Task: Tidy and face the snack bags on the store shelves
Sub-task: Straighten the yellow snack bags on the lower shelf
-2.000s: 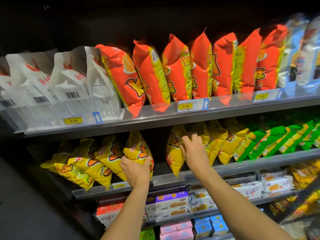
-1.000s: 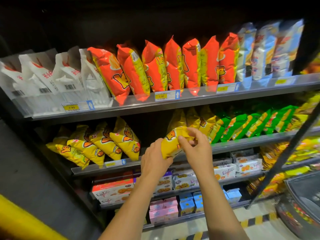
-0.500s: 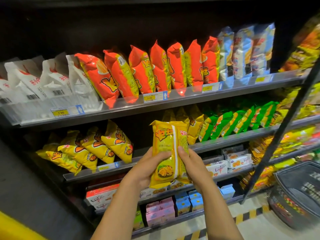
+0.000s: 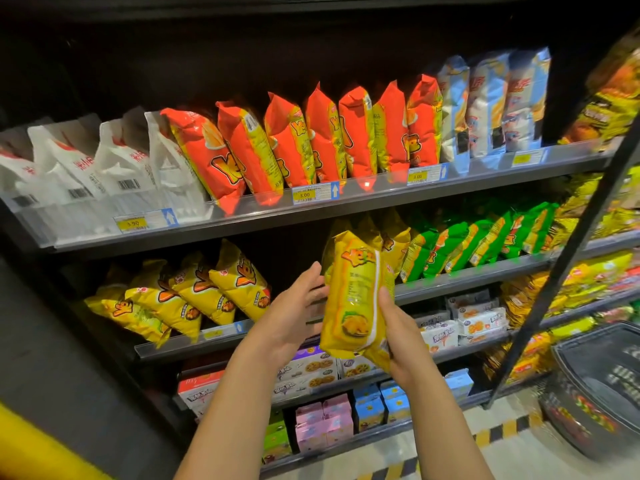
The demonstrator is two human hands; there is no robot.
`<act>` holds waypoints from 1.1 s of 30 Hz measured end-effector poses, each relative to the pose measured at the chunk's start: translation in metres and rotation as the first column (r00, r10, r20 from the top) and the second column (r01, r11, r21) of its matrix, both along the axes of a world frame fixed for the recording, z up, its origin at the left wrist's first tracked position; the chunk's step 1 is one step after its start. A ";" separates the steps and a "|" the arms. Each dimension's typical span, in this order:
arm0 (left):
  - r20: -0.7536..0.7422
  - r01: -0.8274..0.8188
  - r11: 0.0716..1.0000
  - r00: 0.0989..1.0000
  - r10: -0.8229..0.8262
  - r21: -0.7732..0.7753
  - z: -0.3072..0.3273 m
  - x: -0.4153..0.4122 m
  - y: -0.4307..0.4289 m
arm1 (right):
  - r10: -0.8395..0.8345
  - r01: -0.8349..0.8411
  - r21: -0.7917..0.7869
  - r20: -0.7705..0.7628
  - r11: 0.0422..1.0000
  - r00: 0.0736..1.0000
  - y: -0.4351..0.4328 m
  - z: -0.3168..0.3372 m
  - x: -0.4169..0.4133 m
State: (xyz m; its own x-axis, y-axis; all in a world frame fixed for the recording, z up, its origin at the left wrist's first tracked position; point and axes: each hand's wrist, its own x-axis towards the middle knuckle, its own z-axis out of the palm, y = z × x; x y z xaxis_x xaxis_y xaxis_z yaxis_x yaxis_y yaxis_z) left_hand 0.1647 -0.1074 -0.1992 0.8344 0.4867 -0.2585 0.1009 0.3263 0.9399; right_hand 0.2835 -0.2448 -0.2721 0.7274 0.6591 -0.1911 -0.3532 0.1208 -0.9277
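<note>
A glossy yellow plastic snack bag (image 4: 353, 292) is gripped upright by the right hand (image 4: 403, 337). Its left edge is touched by the straight fingers of the left hand (image 4: 294, 306).

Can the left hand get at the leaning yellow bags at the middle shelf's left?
Probably yes: the left hand grips nothing, the right hand holds the yellow snack bag, and nothing stands between the left hand and the leaning yellow bags.

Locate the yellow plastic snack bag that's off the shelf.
Head view, centre: the yellow plastic snack bag is held roughly upright before the middle shelf, gripped low by the right hand, left hand at its left edge.
</note>
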 end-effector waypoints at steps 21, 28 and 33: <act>0.098 -0.066 0.951 0.990 0.100 -0.303 -0.019 -0.007 -0.003 | 0.033 -0.033 0.175 -0.001 0.984 0.999 -0.010 0.047 -0.002; -0.009 -0.089 0.937 0.995 0.097 0.337 -0.022 -0.005 -0.008 | 0.141 -0.119 -0.080 0.388 0.990 0.911 -0.010 0.040 -0.006; 0.012 0.061 0.837 0.997 -0.080 0.543 -0.032 -0.013 0.003 | 0.126 -0.046 -0.168 0.507 0.985 0.852 -0.021 0.020 0.010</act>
State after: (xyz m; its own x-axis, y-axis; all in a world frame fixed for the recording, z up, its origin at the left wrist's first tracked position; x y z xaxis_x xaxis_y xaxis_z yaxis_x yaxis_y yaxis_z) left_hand 0.1521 -0.1044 -0.2315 0.8752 0.4805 0.0570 0.0704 -0.2430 0.9675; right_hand 0.2931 -0.2656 -0.2522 0.6890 0.7182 0.0971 0.1765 -0.0364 -0.9836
